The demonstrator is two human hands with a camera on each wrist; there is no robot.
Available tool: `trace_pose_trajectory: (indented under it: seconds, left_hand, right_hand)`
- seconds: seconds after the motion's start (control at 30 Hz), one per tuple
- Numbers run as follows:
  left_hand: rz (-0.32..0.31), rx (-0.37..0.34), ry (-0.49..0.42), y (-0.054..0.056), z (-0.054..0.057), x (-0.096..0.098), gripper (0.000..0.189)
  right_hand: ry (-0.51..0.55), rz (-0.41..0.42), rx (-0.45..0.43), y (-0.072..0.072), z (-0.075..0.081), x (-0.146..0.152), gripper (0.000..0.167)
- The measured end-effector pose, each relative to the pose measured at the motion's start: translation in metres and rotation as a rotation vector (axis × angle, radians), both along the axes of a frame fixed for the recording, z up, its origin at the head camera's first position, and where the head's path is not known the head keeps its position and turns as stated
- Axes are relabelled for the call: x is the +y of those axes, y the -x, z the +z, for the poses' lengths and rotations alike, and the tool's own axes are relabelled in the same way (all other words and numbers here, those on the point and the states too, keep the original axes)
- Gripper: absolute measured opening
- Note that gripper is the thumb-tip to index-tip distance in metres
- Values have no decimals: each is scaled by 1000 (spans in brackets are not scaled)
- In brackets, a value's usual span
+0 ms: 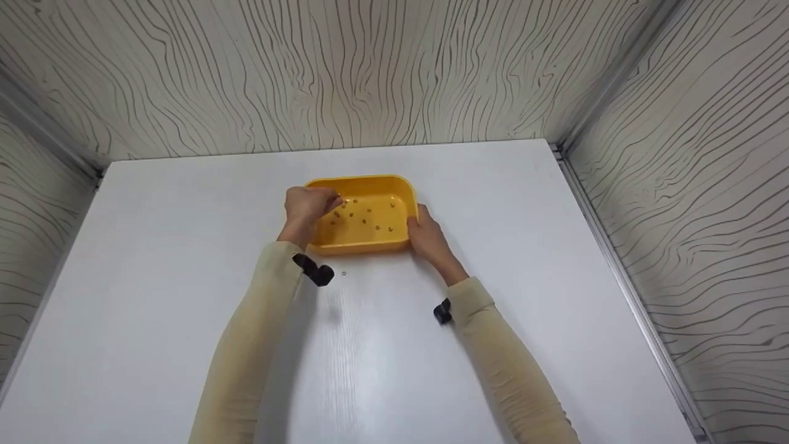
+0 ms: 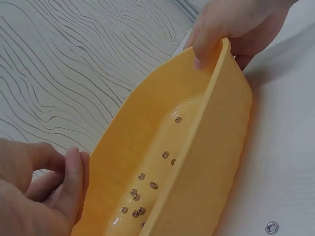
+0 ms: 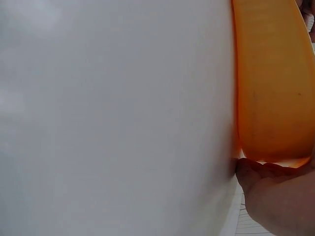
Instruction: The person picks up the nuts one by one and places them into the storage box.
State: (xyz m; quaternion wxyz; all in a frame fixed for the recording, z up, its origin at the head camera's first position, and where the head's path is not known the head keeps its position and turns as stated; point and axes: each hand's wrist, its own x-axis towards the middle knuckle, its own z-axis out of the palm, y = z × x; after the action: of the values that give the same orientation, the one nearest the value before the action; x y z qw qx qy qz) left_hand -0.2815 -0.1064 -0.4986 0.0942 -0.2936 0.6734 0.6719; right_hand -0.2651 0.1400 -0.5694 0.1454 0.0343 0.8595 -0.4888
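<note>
A yellow plastic tub (image 1: 370, 248) stands on the table with several small metal nuts (image 2: 153, 185) scattered over its bottom. My right hand (image 1: 428, 237) grips the tub's right end, thumb inside the rim and fingers around the outside. Above the left end, my left hand (image 1: 308, 206) has thumb and fingers drawn together in a pinch. A dark, nut-sized speck shows at those fingertips in the head view; in the left wrist view the fingers hide what is between them. One loose nut (image 2: 271, 227) lies on the table in front of the tub.
The white table (image 1: 185, 246) runs out to both sides of the tub. Wood-grain panels (image 1: 345, 74) rise behind it and along the sides, with metal rails (image 1: 629, 271) at the right edge. Each sleeve carries a small black camera (image 1: 315, 270).
</note>
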Motion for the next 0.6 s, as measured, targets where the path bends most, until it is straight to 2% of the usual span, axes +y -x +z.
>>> trace_pose_trajectory:
  seconds: [0.2,0.33,0.47,0.6]
  left_hand:
    - [-33,11,66,1,-5,0,31]
    - [-70,80,115,-4,-7,1,26]
    - [-177,220,205,-17,-3,-1,26]
    - [-342,351,401,-37,1,-3,26]
  right_hand:
    - [15,-9,6,-2,-1,0,51]
    - [17,-11,-5,-2,-1,1,51]
    - [3,-7,-8,-2,0,2,52]
    - [-8,-1,7,-1,0,2,52]
